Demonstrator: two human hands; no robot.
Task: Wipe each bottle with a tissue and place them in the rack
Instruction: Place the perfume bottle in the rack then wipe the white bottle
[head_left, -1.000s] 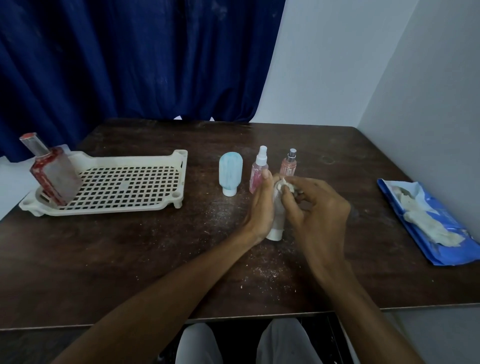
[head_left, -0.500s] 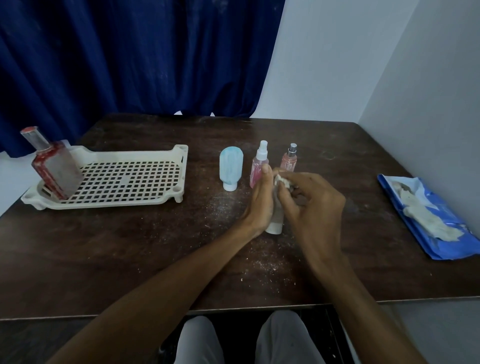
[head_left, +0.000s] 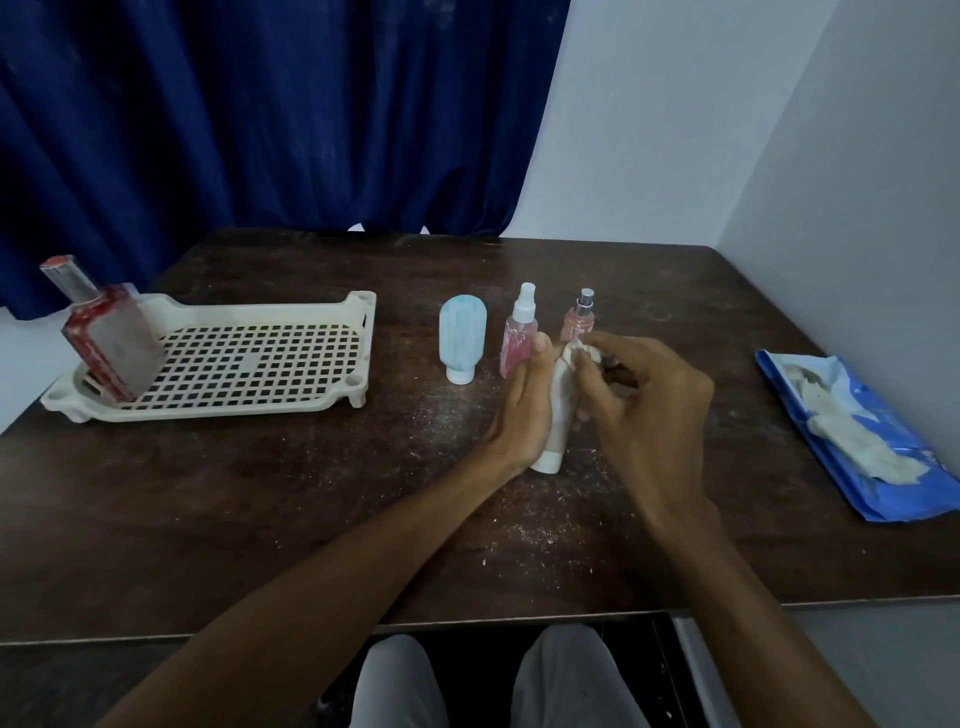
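**Wiping goes on at the top of the white bottle; little has shifted**

- Left hand (head_left: 522, 405): curled round the white bottle (head_left: 558, 415), holding it upright, cap end down on the bench (head_left: 260, 493). Same grip and same spot as a second ago.
- Right hand (head_left: 649, 410): fingertips pinch a wadded tissue (head_left: 574, 354) against the bottle's top end. The wad has stayed at the top, with only small finger shifts. Judgement: rubbing in place, lower body not yet covered.
- 12 o'clock of the hands: pink spray bottle (head_left: 517, 338) and small spray bottle (head_left: 579, 322), close behind. Blue bottle (head_left: 462, 332) at 11 o'clock. All unmoved and waiting.
- 9 o'clock, well apart: rack (head_left: 368, 338) with one red bottle (head_left: 111, 343) leaning in its far-left end.
- 3 o'clock: blue tissue pack (head_left: 852, 436).
- Tally: one racked, one in hand, three to go.
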